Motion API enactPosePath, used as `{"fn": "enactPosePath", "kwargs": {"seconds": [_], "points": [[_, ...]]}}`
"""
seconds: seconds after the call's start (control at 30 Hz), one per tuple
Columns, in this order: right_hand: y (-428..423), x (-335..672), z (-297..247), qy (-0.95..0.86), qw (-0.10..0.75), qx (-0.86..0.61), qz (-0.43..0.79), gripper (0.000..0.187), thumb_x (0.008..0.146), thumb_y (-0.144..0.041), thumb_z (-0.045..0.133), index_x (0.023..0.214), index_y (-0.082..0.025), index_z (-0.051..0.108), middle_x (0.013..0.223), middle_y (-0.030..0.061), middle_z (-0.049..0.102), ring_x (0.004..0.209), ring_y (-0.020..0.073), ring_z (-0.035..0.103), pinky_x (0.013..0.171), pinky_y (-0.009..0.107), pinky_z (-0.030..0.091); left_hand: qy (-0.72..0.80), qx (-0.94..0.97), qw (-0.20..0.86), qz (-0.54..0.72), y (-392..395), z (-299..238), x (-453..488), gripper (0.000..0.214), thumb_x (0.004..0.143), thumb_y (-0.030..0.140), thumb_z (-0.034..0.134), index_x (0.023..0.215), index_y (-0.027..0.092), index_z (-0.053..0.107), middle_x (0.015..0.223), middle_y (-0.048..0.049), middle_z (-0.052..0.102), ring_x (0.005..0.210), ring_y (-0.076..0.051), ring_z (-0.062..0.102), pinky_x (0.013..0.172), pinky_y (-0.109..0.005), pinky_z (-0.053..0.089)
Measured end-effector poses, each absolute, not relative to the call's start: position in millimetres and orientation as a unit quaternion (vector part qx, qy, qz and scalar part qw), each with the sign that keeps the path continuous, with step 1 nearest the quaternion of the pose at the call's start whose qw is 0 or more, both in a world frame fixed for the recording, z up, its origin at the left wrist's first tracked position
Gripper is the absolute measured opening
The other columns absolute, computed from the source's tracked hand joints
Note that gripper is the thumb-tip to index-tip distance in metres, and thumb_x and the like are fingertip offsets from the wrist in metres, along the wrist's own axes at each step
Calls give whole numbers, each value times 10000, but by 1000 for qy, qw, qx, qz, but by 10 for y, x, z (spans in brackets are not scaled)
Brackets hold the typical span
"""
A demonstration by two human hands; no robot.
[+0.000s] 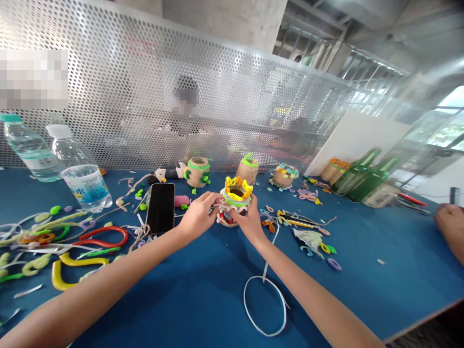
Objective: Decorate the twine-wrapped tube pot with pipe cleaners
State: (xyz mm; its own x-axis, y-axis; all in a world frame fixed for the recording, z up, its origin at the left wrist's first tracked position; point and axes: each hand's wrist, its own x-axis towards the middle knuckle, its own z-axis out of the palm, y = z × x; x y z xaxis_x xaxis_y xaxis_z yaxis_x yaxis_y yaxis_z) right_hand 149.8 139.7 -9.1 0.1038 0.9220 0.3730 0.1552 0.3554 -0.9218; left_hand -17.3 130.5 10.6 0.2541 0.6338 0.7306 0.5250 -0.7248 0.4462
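Note:
A small decorated jar [237, 197] is between my two hands, upright, near the middle of the blue table. Yellow and orange fuzzy pipe cleaner loops crown its rim, with a green band below and pale pink and red trim lower down. My right hand [251, 218] wraps the jar's right and front side, thumb across the front. From the left, my left hand [200, 215] has its fingers closed against the pale pink trim; its fingertips are partly hidden. Behind the jar stand a brown jar with a green top [247, 170] and a jar with green trim [198, 172].
Left lie a black phone [161, 208], red-handled scissors [105, 237], yellow handles [78, 270] and pipe cleaner scraps. Two water bottles [85, 174] stand behind. A white cord loop [265, 305] lies in front. Green bottles [357, 174] and another person's hand [449, 227] are right.

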Motion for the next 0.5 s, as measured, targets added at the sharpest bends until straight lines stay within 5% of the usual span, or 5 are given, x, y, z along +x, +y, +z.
{"fn": "enactPosePath", "kwargs": {"seconds": [0.5], "points": [[1433,1508,-132,-583,577,-468,329,681,608,-275,717,1182,-187,360,1124,104,587,992,257,614,875,402,496,379,818,-33,431,1367,81,-152,175,903,104,447,978,187,582,908,-33,622,817,-151,634,703,-236,524]]}}
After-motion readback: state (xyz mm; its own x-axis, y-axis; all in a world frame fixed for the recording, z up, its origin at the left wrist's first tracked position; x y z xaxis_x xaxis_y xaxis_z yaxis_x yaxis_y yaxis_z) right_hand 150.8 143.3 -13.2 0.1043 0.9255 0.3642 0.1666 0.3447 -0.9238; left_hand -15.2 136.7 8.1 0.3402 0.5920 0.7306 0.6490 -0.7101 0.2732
